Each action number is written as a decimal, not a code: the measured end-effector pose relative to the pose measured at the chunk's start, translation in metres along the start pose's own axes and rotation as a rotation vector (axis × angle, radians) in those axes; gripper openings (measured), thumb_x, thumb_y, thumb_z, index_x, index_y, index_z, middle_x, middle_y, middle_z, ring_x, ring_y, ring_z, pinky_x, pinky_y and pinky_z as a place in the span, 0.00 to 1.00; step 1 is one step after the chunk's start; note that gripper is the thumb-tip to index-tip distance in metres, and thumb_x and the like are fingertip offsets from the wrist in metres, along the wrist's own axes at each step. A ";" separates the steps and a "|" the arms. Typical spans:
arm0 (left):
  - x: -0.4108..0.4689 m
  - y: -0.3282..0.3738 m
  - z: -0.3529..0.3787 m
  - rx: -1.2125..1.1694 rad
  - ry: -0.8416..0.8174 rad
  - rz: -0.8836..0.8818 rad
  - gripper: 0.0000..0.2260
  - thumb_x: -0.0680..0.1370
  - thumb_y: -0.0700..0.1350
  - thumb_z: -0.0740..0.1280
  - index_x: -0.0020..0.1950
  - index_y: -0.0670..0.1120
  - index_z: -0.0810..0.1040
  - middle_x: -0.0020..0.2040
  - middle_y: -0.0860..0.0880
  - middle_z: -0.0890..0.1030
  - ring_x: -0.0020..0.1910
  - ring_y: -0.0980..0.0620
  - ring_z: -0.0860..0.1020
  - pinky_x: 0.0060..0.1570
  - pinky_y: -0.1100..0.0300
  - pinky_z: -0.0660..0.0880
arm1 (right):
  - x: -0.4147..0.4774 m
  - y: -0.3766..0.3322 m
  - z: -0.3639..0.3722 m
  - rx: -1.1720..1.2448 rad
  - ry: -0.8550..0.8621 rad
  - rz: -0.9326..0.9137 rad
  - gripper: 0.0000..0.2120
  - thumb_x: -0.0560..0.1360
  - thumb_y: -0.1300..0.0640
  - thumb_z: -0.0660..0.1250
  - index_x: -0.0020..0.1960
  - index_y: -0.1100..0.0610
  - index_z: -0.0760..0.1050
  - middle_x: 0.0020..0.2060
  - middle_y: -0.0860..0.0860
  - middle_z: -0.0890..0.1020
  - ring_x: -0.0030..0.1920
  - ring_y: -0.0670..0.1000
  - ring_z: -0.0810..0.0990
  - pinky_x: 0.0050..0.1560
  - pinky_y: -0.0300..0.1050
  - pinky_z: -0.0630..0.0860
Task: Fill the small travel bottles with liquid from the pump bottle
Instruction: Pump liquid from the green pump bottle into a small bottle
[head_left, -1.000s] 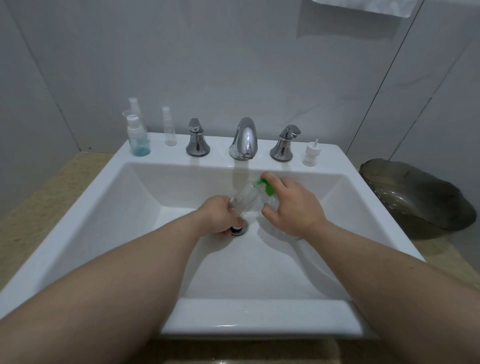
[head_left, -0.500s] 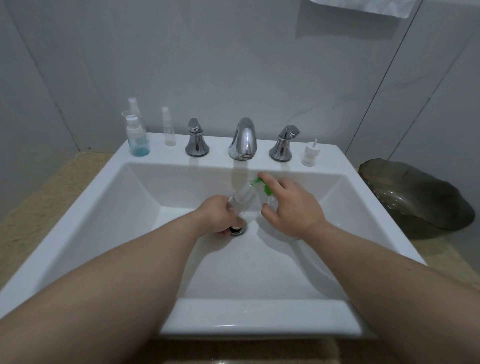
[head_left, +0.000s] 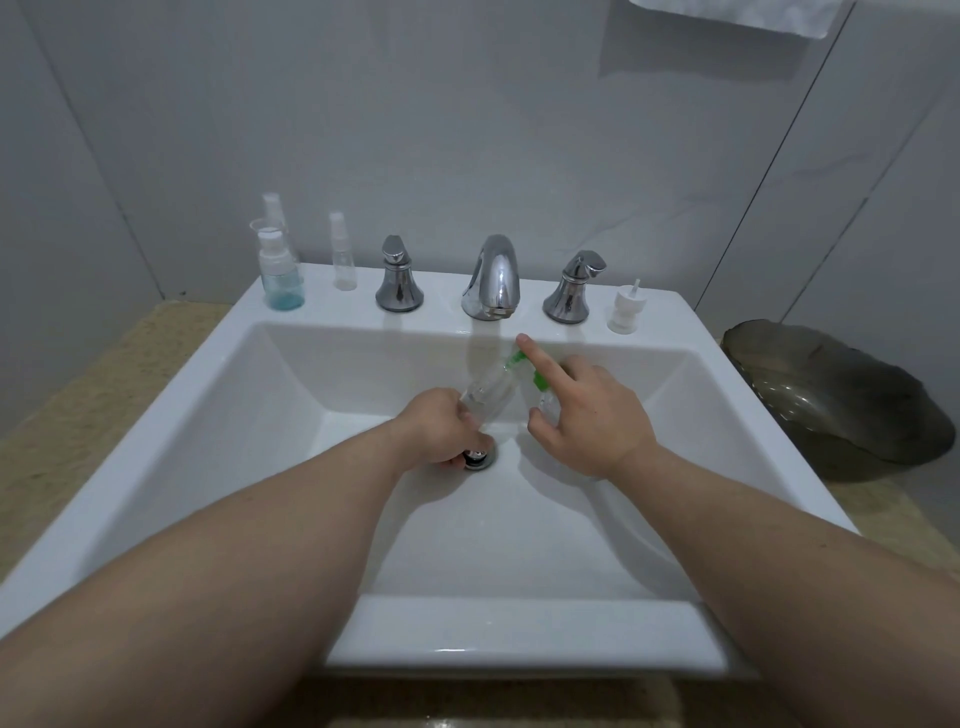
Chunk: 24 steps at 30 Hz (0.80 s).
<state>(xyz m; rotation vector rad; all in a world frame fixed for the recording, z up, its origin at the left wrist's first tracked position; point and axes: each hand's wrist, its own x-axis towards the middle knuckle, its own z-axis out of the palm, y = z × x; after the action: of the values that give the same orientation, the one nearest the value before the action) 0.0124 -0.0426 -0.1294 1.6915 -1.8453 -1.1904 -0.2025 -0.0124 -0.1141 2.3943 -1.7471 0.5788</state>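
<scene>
- Glossy white sink (head_left: 519, 644), with mirror-bright chrome faucet (head_left: 492, 278) and handles (head_left: 398, 283).
- Clear pump bottle (head_left: 546, 408) with a bright green pump (head_left: 540, 382); clear small bottle (head_left: 483, 397).
- Teal-blue liquid low in a clear, white-topped travel bottle (head_left: 280, 283).
- White cap (head_left: 626, 312).
- Speckled beige desk (head_left: 78, 405).
- Dark olive-grey bowl (head_left: 841, 395).
- Pale grey wall (head_left: 467, 130) crossed by thin dark seams; white towel (head_left: 727, 13).
</scene>
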 end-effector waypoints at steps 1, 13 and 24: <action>0.000 0.000 0.000 -0.005 -0.002 -0.001 0.13 0.72 0.45 0.78 0.44 0.45 0.74 0.39 0.45 0.81 0.33 0.47 0.80 0.39 0.55 0.78 | 0.000 0.000 0.000 -0.001 -0.002 0.000 0.41 0.76 0.44 0.64 0.83 0.35 0.47 0.51 0.49 0.76 0.48 0.57 0.75 0.43 0.52 0.79; 0.000 0.000 0.000 -0.016 -0.003 -0.008 0.13 0.72 0.45 0.78 0.47 0.45 0.75 0.41 0.44 0.82 0.33 0.46 0.80 0.38 0.55 0.78 | -0.001 -0.001 -0.001 -0.012 0.007 0.016 0.39 0.76 0.44 0.65 0.83 0.39 0.52 0.51 0.50 0.76 0.49 0.57 0.75 0.44 0.52 0.78; -0.002 0.001 0.001 -0.017 -0.009 -0.004 0.12 0.73 0.44 0.78 0.46 0.45 0.75 0.40 0.44 0.81 0.32 0.47 0.80 0.37 0.56 0.77 | 0.002 -0.003 -0.003 0.021 0.002 0.021 0.35 0.75 0.46 0.66 0.79 0.43 0.59 0.50 0.51 0.76 0.49 0.58 0.76 0.45 0.50 0.76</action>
<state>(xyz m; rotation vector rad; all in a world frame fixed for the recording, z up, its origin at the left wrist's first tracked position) 0.0118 -0.0409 -0.1288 1.6848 -1.8328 -1.2140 -0.1999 -0.0120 -0.1099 2.3907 -1.7763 0.6050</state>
